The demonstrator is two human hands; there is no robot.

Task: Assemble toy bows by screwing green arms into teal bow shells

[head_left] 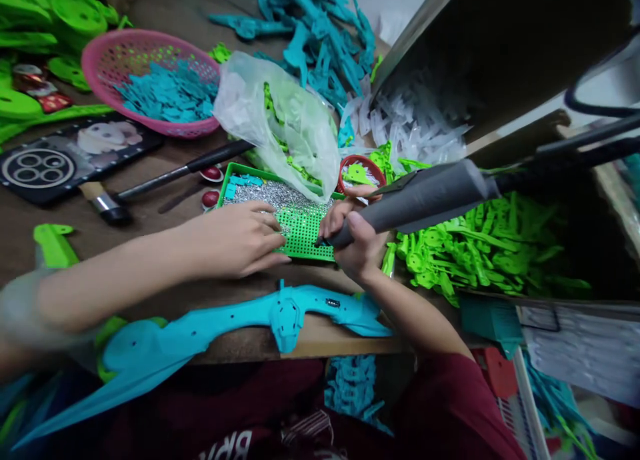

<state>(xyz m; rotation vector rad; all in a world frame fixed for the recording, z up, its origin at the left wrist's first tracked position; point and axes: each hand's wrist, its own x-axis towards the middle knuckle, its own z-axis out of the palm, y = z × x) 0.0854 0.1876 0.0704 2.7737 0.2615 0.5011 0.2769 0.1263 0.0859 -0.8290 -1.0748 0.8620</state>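
Maroon shirt [250,393] lies nearest the camera, below the front edge of the bench [325,333]. Next beyond it, the blue part [287,317] lies along that edge, long axis running left to right, its left end extending past the edge toward the body. Governing relation: the blue part lies on the near side of both hands, and the tray [303,225] lies beyond it, farther from the front edge. Of the two, the right hand [357,243] appears nearer to the blue part, with the right forearm [415,313] passing close by its right end. The right hand is closed around the driver [420,197], whose long axis slopes from upper right down to lower left; its tip is over the tray's near right corner, directed toward the left hand. Contact between tip and tray cannot be determined. The left hand [253,237] is palm down at the tray's near left side, fingers parted and loosely bent, fingertips over the tray beside the screws [280,197]; whether one is pinched cannot be told. The left forearm [125,267] enters from the left, above and beyond the blue part's left end.
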